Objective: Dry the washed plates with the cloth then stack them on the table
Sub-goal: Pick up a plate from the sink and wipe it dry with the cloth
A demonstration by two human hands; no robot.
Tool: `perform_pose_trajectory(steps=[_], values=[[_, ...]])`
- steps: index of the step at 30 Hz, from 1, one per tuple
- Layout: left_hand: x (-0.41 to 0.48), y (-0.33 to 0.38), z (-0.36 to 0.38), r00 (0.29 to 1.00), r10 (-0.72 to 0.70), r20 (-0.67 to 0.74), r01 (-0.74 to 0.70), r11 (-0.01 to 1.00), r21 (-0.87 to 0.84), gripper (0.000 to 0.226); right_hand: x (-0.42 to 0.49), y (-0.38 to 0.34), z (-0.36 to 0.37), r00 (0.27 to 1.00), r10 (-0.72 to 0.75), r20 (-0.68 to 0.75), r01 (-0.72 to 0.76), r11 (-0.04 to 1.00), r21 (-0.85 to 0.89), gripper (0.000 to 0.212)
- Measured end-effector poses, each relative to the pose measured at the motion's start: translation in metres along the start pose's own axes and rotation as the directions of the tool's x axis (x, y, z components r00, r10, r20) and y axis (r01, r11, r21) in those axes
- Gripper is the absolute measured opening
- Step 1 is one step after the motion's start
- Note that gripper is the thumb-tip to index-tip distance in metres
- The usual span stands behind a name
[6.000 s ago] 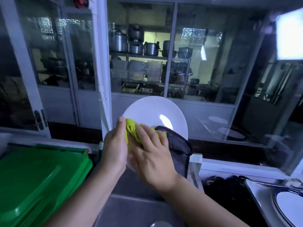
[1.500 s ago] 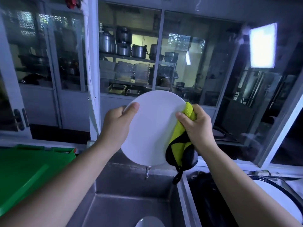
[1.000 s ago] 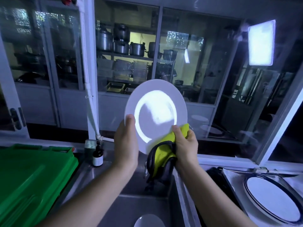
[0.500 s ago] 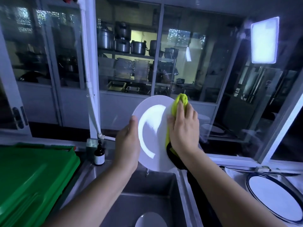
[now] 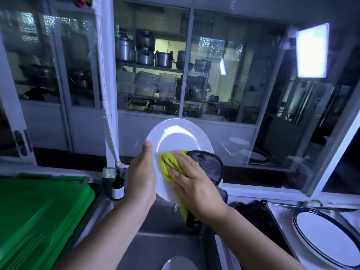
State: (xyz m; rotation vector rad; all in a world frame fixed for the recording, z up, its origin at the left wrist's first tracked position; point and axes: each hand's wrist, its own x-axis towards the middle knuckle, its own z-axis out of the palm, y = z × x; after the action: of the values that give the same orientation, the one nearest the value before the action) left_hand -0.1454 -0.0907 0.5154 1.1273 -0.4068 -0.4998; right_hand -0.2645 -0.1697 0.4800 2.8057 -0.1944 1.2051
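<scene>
Around the plate (image 5: 181, 136) — sink (image 5: 155, 250), green crate (image 5: 39, 221), bottle (image 5: 117, 185)

The plate (image 5: 176, 136) stood tilted above the sink (image 5: 155, 250), the left hand (image 5: 142, 172) gripping its left rim and the right hand (image 5: 192, 184) pressing the cloth (image 5: 168, 162) flat against its near face. A crate (image 5: 39, 211) lay left of the sink, with a bottle (image 5: 117, 185) behind between them. A stack of plates (image 5: 327, 242) sat at the right, and another plate (image 5: 179, 264) lay in the sink.

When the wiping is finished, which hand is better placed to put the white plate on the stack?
Probably the left hand: it grips the white plate by its left rim. The right hand lies flat on the cloth, though the stack is on its side.
</scene>
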Motion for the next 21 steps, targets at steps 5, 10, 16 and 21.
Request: perform_pose_trajectory(steps=[5,10,16,21], values=[[-0.001,-0.003,-0.009,0.996,0.085,-0.026,-0.085,0.996,-0.003,0.038,-0.014,0.026,-0.006,0.897,0.408,-0.171,-0.409,0.912,0.029,0.046],[0.002,-0.002,-0.010,0.996,0.089,0.029,-0.088,0.996,-0.019,0.035,0.004,0.037,-0.031,0.556,0.831,-0.025,-0.656,0.457,0.601,0.053],[0.014,-0.005,-0.012,1.000,-0.020,-0.009,0.020,0.999,0.047,0.042,0.005,0.032,-0.048,0.495,0.811,0.312,-0.478,-0.046,0.877,0.017],[0.017,-0.012,-0.010,0.998,0.055,-0.005,-0.052,0.969,0.243,0.031,0.010,0.021,-0.046,0.464,0.878,-0.115,-0.540,0.383,0.749,0.018]])
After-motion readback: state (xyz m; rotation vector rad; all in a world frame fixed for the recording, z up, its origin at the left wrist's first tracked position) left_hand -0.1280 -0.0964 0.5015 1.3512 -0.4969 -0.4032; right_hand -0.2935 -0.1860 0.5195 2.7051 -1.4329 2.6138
